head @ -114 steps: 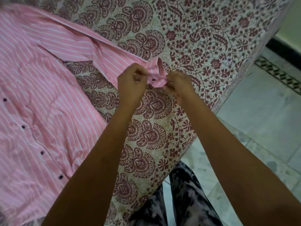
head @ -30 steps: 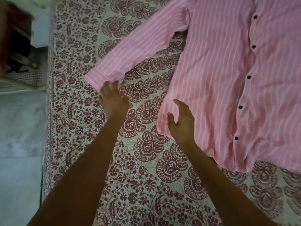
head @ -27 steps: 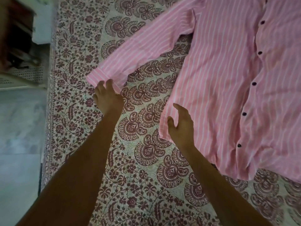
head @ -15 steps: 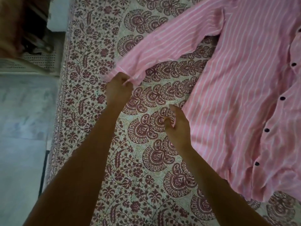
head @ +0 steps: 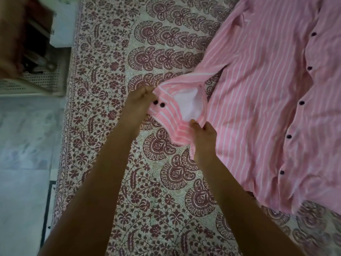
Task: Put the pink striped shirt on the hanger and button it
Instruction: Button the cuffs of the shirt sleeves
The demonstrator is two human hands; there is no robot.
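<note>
Shirt [head: 258,108] lies flat, front up, on the bedspread [head: 147,209] and fills the right side of the view, hem toward the person, top out of frame. A row of dark buttons [head: 301,103] runs down the front; whether each is done up, can't tell.

One sleeve [head: 217,52] comes down diag. from top right toward the middle. Its cuff [head: 177,115] is lifted off the bedspread btwn both hands.

Left hand [head: 140,102]: fingers curled, pinching the cuff's left end, right by two dark cuff buttons [head: 159,103] that sit side by side.

Right hand [head: 203,134]: thumb and fingertips pinching the cuff's lower-right edge, just beside the shirt's side edge.

The cuff is spread open btwn the two grips (white lining [head: 186,105] shows inside).

Forearms [head: 103,182] are bare and reach in from the bottom of the view.

Bedspread is cream w/ maroon floral and paisley print, its border running down the left. Beyond that is pale tiled floor [head: 20,145]. At top left is a white perforated crate [head: 36,84] beside dark, blurred furniture [head: 36,34].
</note>
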